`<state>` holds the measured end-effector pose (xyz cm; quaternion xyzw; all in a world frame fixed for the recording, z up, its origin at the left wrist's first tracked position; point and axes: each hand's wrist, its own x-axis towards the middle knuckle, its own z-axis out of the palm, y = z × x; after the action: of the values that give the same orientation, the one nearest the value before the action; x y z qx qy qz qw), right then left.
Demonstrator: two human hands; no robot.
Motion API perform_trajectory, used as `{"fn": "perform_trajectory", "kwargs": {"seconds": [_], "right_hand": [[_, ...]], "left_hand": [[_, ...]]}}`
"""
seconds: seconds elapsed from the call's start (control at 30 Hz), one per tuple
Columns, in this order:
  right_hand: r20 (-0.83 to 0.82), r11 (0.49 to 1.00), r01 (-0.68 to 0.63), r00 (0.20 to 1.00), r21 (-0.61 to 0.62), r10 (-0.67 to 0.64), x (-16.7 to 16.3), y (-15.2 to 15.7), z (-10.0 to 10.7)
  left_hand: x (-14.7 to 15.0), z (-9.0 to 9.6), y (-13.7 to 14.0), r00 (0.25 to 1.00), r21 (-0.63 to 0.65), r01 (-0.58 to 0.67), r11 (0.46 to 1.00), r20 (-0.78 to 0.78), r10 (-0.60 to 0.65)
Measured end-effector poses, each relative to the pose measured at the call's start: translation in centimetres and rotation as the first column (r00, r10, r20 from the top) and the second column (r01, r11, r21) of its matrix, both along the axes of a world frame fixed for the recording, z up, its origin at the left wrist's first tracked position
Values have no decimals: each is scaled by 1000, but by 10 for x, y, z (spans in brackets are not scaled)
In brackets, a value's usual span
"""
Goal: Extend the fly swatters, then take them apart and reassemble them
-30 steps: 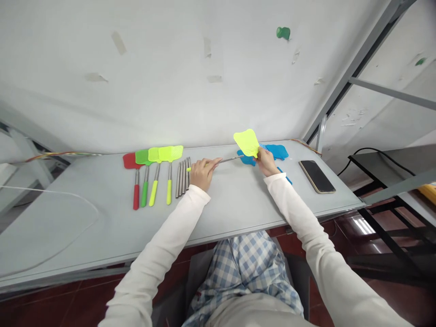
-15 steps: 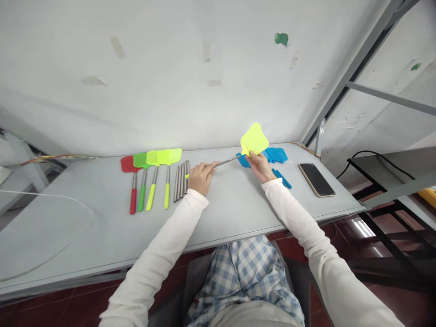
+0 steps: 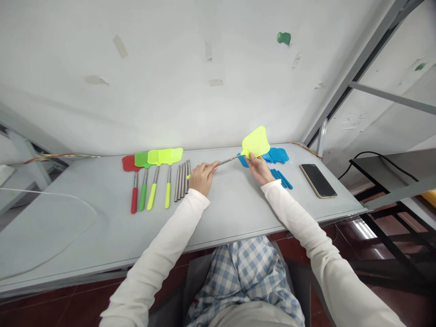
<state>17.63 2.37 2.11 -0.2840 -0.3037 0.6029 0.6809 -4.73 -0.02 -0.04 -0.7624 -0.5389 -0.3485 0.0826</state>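
My left hand (image 3: 201,178) is closed around the handle end of a telescopic fly swatter; a bit of yellow grip pokes out on its left side. The thin metal rod (image 3: 227,161) runs from there to a yellow perforated swatter head (image 3: 256,141). My right hand (image 3: 259,169) pinches that head at its lower edge, near where it meets the rod. Blue swatter heads (image 3: 279,155) lie behind and beside the right hand, with several blue grips (image 3: 282,179) in front of them. Metal tubes (image 3: 181,182) lie side by side just left of my left hand.
Left on the grey table (image 3: 218,222) lie a red swatter (image 3: 134,200), a green swatter (image 3: 142,196) and two yellow swatters (image 3: 167,195). A phone (image 3: 318,180) rests at the right. A white cable (image 3: 85,204) loops at the far left, and a wall stands behind.
The yellow swatter head has turned clockwise about the rod's end, leaning further right, while my right fingers shifted on it. The left hand keeps its hold, and the view moved slightly.
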Motion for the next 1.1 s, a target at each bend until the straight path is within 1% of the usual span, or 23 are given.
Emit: {"fn": "perform_trajectory", "kwargs": {"seconds": [0.13, 0.33, 0.43, 0.53, 0.67, 0.83, 0.93, 1.0, 1.07, 1.1], "right_hand": [[29, 1000, -10, 1000, 13, 9, -3, -3, 2], [155, 999, 43, 987, 4, -43, -3, -5, 4], [211, 997, 65, 975, 39, -72, -3, -5, 3], [215, 994, 70, 973, 84, -87, -6, -5, 2], [207, 990, 86, 972, 115, -109, -13, -7, 4], [266, 987, 133, 952, 93, -154, -17, -10, 11], [263, 986, 92, 957, 136, -126, -18, -11, 15], [266, 988, 40, 961, 149, -79, -19, -10, 14], [310, 990, -15, 950, 140, -29, -24, -9, 10], [363, 990, -47, 932, 131, -4, -29, -9, 7]], "left_hand": [[0, 2, -1, 1000, -26, -2, 1000, 7, 3], [0, 8, -7, 999, -77, 35, 996, 21, -33], [1, 13, -12, 999, -128, 44, 991, 31, -41], [4, 17, -15, 997, -199, 52, 979, 59, -41], [7, 18, -15, 989, -276, 81, 958, 142, -42], [8, 17, -13, 949, -309, 198, 930, 297, -104], [7, 23, -14, 928, -322, 225, 920, 359, -101], [2, 29, -16, 925, -367, 213, 905, 373, -66], [-9, 34, -19, 916, -403, 210, 891, 400, -35], [-16, 36, -20, 903, -400, 208, 893, 429, -18]]}}
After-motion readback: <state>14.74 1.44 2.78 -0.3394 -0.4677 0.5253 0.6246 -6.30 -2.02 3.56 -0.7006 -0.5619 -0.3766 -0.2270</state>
